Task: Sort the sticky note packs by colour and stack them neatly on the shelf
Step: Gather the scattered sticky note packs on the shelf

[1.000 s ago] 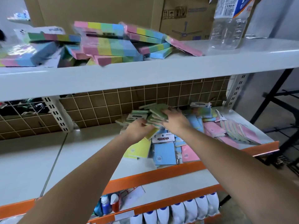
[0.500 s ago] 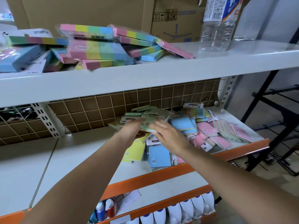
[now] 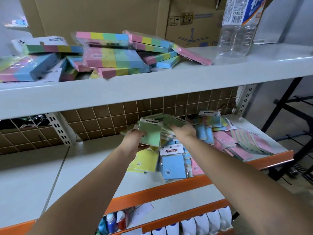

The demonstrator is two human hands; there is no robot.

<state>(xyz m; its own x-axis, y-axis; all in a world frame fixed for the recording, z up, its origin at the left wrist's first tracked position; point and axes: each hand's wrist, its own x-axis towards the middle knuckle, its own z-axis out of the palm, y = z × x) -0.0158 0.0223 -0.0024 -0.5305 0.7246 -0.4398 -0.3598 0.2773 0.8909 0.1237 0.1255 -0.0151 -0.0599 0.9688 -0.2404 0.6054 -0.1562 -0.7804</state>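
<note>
A loose heap of sticky note packs lies on the middle shelf [image 3: 84,168], right of centre. My left hand [image 3: 133,139] grips a bundle of green packs [image 3: 149,133] from below, held above the heap. My right hand [image 3: 183,131] holds the right side of the same green bundle. Under the hands lie a yellow pack [image 3: 145,161] and a blue pack [image 3: 173,167] with a "STICKY NOTE" header. Pink packs [image 3: 223,139] and fanned pastel packs [image 3: 245,141] lie further right.
The upper shelf [image 3: 152,85] carries a jumble of rainbow-striped note packs [image 3: 115,58], a plastic bottle [image 3: 237,31] and cardboard boxes [image 3: 191,22]. Brown wire grid backs the middle shelf. Spray and white bottles [image 3: 189,224] stand on the shelf below.
Both hands have gathered the green packs together and lifted them slightly above the heap; my right hand moved from the pile's front up to the bundle's right side.
</note>
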